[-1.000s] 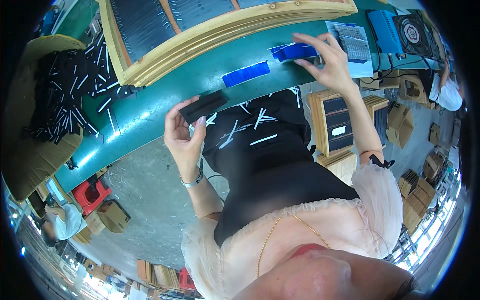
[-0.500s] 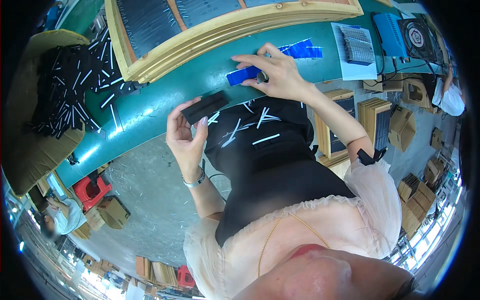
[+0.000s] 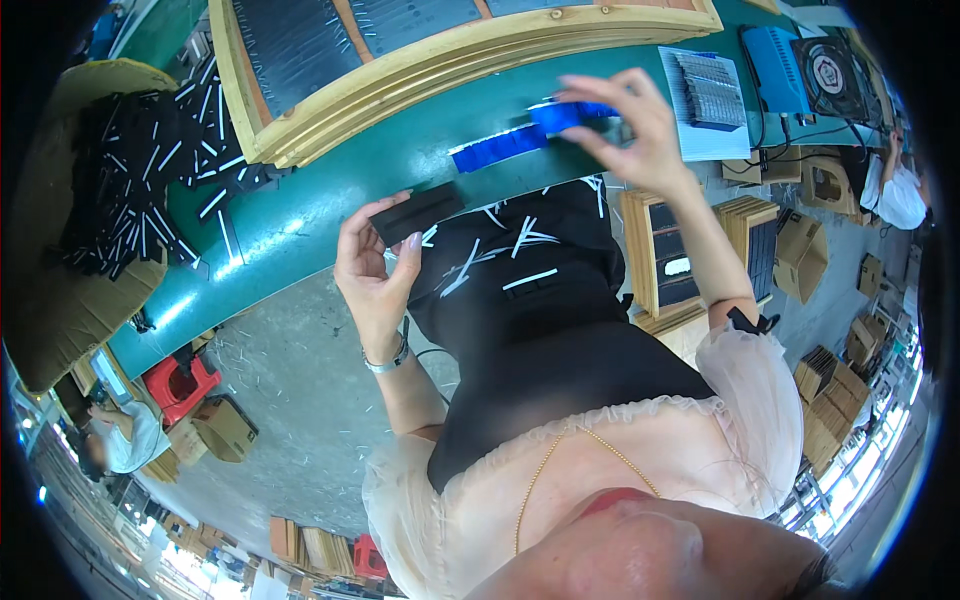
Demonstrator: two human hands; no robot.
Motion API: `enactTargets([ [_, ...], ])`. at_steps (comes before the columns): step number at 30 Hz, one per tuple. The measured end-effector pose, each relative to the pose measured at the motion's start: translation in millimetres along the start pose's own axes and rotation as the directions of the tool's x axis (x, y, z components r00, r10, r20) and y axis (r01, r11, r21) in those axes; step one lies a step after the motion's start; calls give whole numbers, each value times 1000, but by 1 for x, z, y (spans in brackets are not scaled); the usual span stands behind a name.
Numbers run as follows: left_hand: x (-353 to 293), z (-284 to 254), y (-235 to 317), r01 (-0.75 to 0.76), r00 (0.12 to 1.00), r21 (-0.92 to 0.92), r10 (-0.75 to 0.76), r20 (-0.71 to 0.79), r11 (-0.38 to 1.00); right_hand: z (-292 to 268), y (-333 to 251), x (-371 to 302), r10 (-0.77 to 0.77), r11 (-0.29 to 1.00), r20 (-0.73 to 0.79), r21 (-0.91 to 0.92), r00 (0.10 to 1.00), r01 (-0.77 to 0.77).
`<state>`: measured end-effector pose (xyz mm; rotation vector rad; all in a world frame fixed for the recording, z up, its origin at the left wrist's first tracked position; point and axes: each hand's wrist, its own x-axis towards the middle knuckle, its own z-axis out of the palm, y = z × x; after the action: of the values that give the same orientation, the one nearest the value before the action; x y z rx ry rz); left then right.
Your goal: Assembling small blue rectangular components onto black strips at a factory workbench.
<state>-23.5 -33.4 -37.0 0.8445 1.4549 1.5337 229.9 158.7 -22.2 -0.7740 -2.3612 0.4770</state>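
Observation:
My left hand (image 3: 378, 265) pinches a flat black rectangular block (image 3: 418, 213) at the table's near edge, fingers behind it and thumb in front. Blurred by motion, my right hand (image 3: 640, 130) hovers over the blue strips, index finger and thumb spread. A small greyish thing (image 3: 617, 130) shows inside its curled fingers; its kind is unclear. One row of blue strips (image 3: 498, 149) lies on the green table, left of my right hand. Another blue strip (image 3: 556, 117) sits between the spread thumb and index finger, and whether they touch it cannot be told.
Wooden-framed trays (image 3: 420, 75) of black pieces stand along the far side. A cardboard box (image 3: 70, 320) spills black pieces with white strips at left. A ribbed white sheet (image 3: 705, 100) holds grey pieces near a blue device (image 3: 775, 70). White strips lie on my black apron (image 3: 500, 300).
My right hand has moved right, away from the left row of blue strips, and its index finger and thumb have spread. My left hand and the black block have barely moved.

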Motion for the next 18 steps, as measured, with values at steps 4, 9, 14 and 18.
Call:
enactTargets([
  [4, 1, -3, -1, 2, 1000, -1, -2, 1, 1000, -19, 23, -13, 133, 978, 58, -167, 989, -122],
  [9, 6, 4, 1, 10, 999, -15, -9, 45, 1000, 18, 0, -13, 26, 1000, 95, -9, 995, -25],
  [14, 3, 4, 1, 2, 999, -18, -1, 53, 1000, 51, -4, -9, -31, 998, 81, 58, 996, 27],
  [18, 0, 2, -3, 3, 999, -8, -3, 38, 1000, 53, -3, -9, -41, 998, 70, 59, 997, 37],
])
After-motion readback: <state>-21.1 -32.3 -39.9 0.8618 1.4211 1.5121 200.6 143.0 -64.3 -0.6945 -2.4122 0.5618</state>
